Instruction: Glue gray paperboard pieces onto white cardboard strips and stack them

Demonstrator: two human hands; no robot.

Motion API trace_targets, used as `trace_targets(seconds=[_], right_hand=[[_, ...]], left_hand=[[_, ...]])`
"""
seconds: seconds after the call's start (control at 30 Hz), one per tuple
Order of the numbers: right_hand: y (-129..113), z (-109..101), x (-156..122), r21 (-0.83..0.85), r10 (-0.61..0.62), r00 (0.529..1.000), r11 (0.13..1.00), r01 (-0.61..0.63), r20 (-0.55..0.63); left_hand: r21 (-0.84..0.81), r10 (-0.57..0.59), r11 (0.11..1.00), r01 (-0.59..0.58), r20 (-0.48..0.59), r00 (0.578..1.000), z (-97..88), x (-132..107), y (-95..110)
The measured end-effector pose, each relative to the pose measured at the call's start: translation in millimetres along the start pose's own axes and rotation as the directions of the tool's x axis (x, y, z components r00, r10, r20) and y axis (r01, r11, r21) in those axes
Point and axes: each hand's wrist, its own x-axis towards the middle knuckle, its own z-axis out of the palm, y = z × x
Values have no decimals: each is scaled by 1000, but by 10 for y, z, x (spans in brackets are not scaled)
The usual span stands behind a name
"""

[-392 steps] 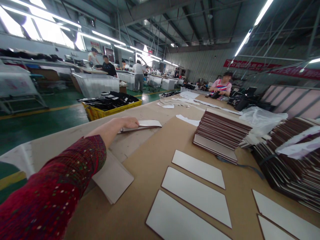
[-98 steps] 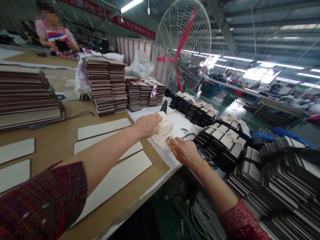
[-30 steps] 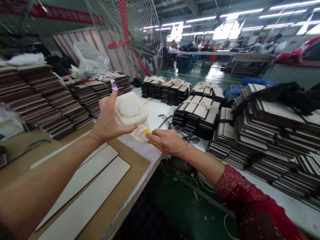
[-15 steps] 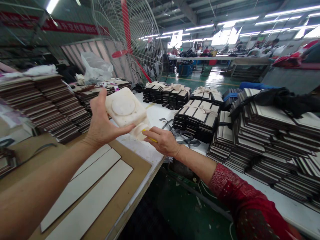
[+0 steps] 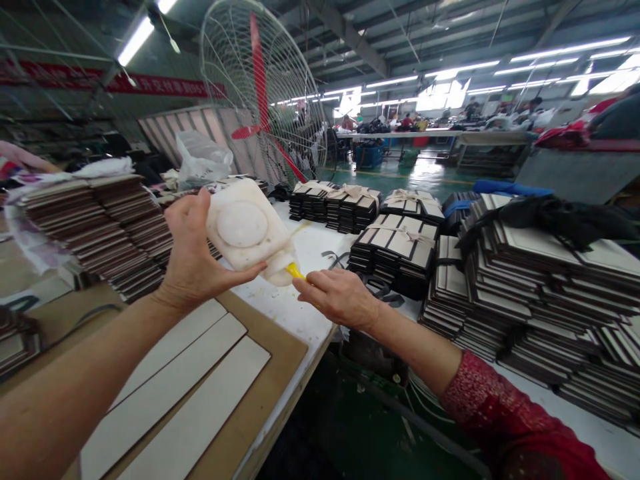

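- The off-white container (image 5: 260, 243), plastic-looking and blocky with rounded corners, is tilted, a raised disc on the face towards the viewer and a narrower neck at its lower right; whether it touches the counter (image 5: 265, 303) cannot be told.
- The left grip (image 5: 190, 253) is spread wide around the container's left side, thumb along the lower edge and fingers at the upper left corner, so the container sits between them.
- Right of the container, the right grip (image 5: 345, 297) pinches a slim yellow tool (image 5: 296, 271), whose far end meets the container's neck.
- Nearer the viewer than the container, long pale flat boards (image 5: 200, 407) lie side by side on a smooth brown sheet (image 5: 287, 343).
- Right of the container stand black-edged bundles (image 5: 395, 250) tied with pale cloth strips.
- Left of the container rise brown-edged stacks (image 5: 107, 230).
- Behind the container is a wire-caged fan (image 5: 260, 87) with red blades.
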Motion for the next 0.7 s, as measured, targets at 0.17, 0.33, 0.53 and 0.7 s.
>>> trace_targets(seconds=[0.17, 0.33, 0.53, 0.7], right_hand=[[-157, -9, 73, -97, 42, 992, 995, -31, 118], [-277, -143, 178, 6, 176, 944, 983, -186, 279], [-252, -226, 225, 272, 407, 868, 834, -480, 284], [-223, -84, 142, 771, 644, 691, 240, -590, 329]], left_hand=[[17, -10, 1000, 10, -5, 1000, 35, -24, 57], [-31, 17, 999, -16, 27, 999, 40, -25, 142], [-66, 61, 996, -58, 52, 997, 11, -57, 205], [-65, 16, 998, -11, 65, 998, -27, -89, 199]])
